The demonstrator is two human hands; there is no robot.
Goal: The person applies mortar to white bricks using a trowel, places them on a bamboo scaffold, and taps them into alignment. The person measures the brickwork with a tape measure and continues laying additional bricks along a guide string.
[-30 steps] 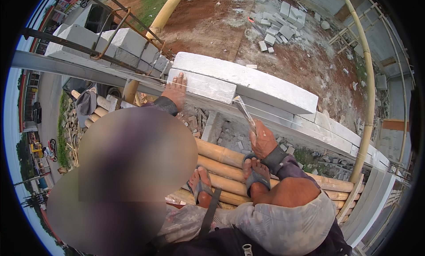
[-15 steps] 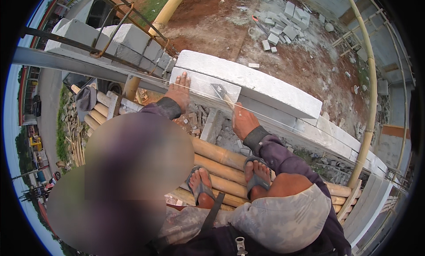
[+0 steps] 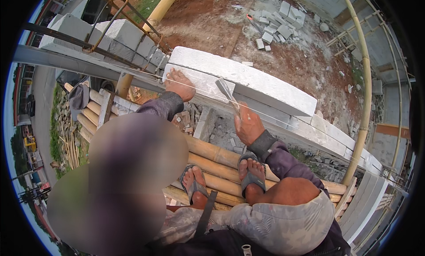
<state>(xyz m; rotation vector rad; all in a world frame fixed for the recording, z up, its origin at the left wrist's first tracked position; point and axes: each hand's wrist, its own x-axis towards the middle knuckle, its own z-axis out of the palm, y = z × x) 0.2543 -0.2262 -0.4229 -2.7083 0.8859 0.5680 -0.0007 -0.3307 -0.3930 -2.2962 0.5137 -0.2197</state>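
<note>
My left hand [image 3: 180, 84] lies with its fingers stretched over the left end of a white lightweight block [image 3: 206, 84], pressing on its surface. In my right hand [image 3: 249, 124] is a small trowel [image 3: 227, 90] with a flat metal blade, my fingers wrapped round its handle. The blade is raised and tilted over the block's right end. A long white block [image 3: 248, 76] sits along the far side of the first one. A thin taut string [image 3: 274, 117] runs along the wall, passing close to both hands.
Bamboo poles [image 3: 212, 150] form the platform under my sandalled feet. Upright bamboo [image 3: 364, 74] stands at right. Steel rebar [image 3: 104, 34] and more blocks [image 3: 73, 32] are at left. Broken blocks [image 3: 283, 23] and an orange-handled saw [image 3: 251, 19] lie on the ground beyond.
The trowel has lifted and turned in my right hand, so its blade now shows more edge-on. My left hand stays on the block, its wrist turned slightly. The view has shifted a little.
</note>
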